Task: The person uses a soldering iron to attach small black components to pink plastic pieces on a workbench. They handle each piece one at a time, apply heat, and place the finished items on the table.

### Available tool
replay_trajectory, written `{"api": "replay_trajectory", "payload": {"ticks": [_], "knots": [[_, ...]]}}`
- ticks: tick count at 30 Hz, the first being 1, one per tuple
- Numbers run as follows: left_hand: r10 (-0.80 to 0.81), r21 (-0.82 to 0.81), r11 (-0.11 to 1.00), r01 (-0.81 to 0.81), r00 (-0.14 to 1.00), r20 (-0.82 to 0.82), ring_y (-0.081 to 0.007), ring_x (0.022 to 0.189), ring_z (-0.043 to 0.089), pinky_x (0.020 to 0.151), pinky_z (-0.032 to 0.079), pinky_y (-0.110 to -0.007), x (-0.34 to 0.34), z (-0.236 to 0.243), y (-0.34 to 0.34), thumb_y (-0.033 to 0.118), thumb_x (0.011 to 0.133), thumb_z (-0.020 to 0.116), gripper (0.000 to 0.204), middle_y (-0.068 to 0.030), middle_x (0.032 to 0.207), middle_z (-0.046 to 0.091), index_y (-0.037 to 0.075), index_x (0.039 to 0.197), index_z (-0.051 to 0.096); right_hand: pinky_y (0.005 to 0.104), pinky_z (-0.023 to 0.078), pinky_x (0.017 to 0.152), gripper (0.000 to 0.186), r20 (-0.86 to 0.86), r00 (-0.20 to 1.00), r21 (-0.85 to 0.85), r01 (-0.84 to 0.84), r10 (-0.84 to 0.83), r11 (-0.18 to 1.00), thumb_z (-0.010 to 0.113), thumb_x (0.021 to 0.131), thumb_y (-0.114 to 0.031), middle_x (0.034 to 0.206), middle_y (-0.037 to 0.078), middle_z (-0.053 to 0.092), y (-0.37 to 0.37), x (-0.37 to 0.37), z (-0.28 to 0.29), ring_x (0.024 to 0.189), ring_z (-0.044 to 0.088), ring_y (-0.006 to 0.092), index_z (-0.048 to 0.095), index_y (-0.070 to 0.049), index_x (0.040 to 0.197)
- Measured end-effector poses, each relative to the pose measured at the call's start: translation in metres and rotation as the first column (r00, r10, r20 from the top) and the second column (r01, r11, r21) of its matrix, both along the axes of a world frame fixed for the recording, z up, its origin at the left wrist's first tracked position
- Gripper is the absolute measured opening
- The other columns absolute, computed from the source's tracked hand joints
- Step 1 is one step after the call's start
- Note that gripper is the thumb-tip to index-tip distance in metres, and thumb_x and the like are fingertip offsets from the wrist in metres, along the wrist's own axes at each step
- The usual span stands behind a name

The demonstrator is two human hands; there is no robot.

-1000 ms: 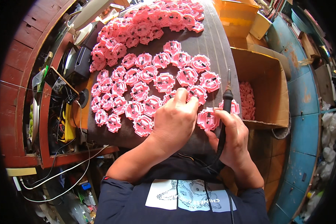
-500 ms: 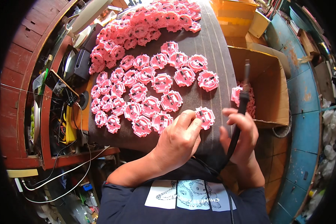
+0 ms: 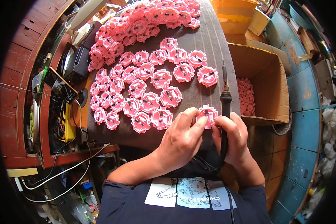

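My left hand (image 3: 179,140) pinches a pink plastic piece (image 3: 208,114) with a small dark part in it, near the front right of the dark work surface (image 3: 209,41). My right hand (image 3: 233,138) has its fingertips on the same piece while holding a black-handled soldering iron (image 3: 225,98) upright, metal tip pointing away from me. Many similar pink pieces (image 3: 170,96) lie spread out to the left of the hands, with a heaped pile (image 3: 138,28) behind them.
An open cardboard box (image 3: 268,89) holding pink parts stands at the right, before an orange carton (image 3: 231,13). Cluttered electrical items and cables (image 3: 76,59) line the left, beside a red wooden structure (image 3: 20,74). Blue panels (image 3: 302,130) run along the far right.
The piece earlier in my right hand left it toward the box. My left hand has brought another piece rightward, and my right fingers, briefly spread, have closed on it, iron still held.
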State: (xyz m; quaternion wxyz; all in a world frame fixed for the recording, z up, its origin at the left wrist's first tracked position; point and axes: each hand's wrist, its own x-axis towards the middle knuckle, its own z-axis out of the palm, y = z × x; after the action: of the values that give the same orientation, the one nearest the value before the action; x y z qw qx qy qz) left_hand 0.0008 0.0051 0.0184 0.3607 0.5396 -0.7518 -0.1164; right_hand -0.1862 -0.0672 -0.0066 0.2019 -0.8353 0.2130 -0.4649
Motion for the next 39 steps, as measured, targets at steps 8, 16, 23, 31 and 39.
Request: {"api": "replay_trajectory", "payload": {"ticks": [8,16,23,31,39], "knots": [[-0.012,0.072,0.997,0.028,0.976,-0.217,-0.0332,0.091,0.07,0.078,0.059,-0.04,-0.003,-0.011,-0.004,-0.005,0.089,0.078,0.035,-0.0172,0.11,0.064,0.003,0.123,0.071,0.0328,0.051,0.062,0.041,0.159,0.986,0.227,0.021,-0.058,0.974,0.072,0.087,0.007,0.082,0.009,0.063,0.01,0.01,-0.006,0.066,0.062,0.0216,0.057,0.002,0.124],[-0.049,0.052,0.996,0.067,0.958,-0.284,-0.0377,0.093,0.071,0.078,0.06,-0.043,0.002,-0.016,-0.011,-0.004,0.089,0.073,0.029,-0.0173,0.111,0.065,0.002,0.117,0.07,0.0321,0.05,0.062,0.046,0.138,0.989,0.199,0.021,-0.049,0.98,0.074,0.084,0.006,0.082,0.008,0.063,0.009,0.011,-0.009,0.067,0.063,0.0216,0.057,0.002,0.127],[-0.051,0.037,0.997,0.063,0.96,-0.276,-0.0359,0.093,0.07,0.077,0.059,-0.04,0.001,-0.014,-0.012,-0.007,0.091,0.073,0.027,-0.0177,0.108,0.066,0.0,0.117,0.07,0.0368,0.054,0.064,0.049,0.149,0.98,0.1,0.116,-0.13,0.988,0.075,0.081,0.008,0.097,0.015,0.071,0.014,0.008,-0.015,0.07,0.065,0.0265,0.057,0.002,0.127],[-0.024,0.009,1.0,0.028,0.963,-0.27,-0.0334,0.092,0.07,0.078,0.058,-0.04,0.001,-0.013,-0.011,-0.009,0.088,0.076,0.029,-0.0159,0.105,0.066,0.001,0.115,0.073,0.0432,0.054,0.066,0.051,0.103,0.995,-0.121,-0.005,0.018,0.993,0.075,0.079,0.011,0.102,0.019,0.071,0.01,0.006,-0.015,0.072,0.067,0.0329,0.058,0.002,0.127],[-0.02,0.041,0.999,0.033,0.955,-0.295,-0.0322,0.092,0.07,0.079,0.058,-0.039,0.0,-0.012,-0.01,-0.009,0.085,0.076,0.029,-0.0157,0.105,0.067,0.0,0.112,0.073,0.0432,0.054,0.064,0.039,0.115,0.993,-0.089,0.014,-0.003,0.996,0.075,0.086,0.005,0.095,0.016,0.07,0.012,0.004,-0.016,0.069,0.067,0.0302,0.062,0.001,0.122]]}}
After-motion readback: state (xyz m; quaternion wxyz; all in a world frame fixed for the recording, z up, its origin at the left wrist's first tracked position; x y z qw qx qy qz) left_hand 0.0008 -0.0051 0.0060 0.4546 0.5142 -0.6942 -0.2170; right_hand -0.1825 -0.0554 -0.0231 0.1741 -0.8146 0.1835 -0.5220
